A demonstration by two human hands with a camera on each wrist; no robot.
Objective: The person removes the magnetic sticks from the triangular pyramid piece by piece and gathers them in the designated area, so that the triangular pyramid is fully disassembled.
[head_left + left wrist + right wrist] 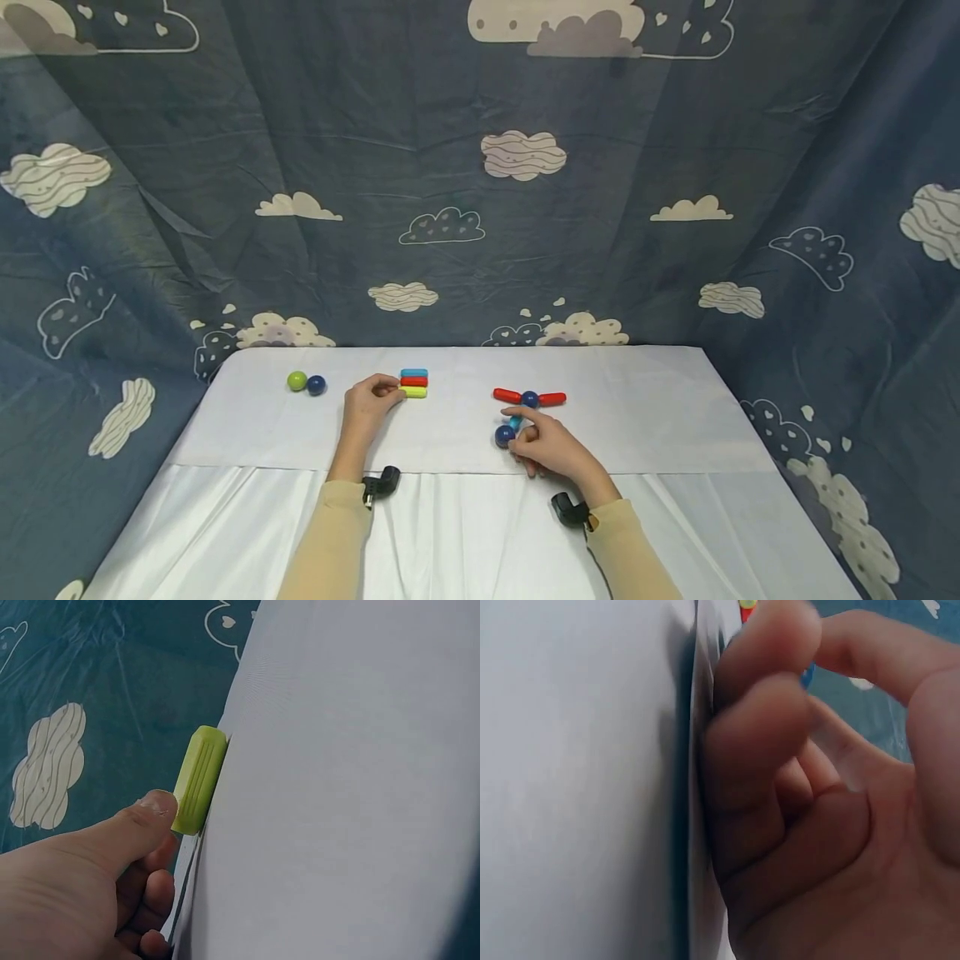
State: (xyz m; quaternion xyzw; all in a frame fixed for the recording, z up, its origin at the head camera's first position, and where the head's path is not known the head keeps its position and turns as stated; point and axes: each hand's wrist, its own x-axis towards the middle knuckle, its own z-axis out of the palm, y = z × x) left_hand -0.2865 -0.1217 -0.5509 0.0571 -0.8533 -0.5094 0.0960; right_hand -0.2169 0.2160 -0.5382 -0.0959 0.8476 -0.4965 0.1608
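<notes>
My left hand [371, 405] pinches the left end of a yellow-green stick [199, 780] between thumb and fingers. Above that stick in the head view lie a red stick [414, 382] and a light blue stick [414, 372], side by side. My right hand [553, 446] has its thumb against a dark blue ball [505, 436], with the index finger reaching over a light blue stick [515, 422]. Just beyond, another dark blue ball [529, 399] sits between two red sticks [552, 399] in a row. Curled fingers [757, 727] mostly hide the pieces in the right wrist view.
A green ball [297, 381] and a dark blue ball [317, 385] lie together on the left of the white-covered table [645, 383]. A dark curtain with cloud patterns [450, 275] hangs behind and at both sides. Each wrist wears a black camera [570, 510].
</notes>
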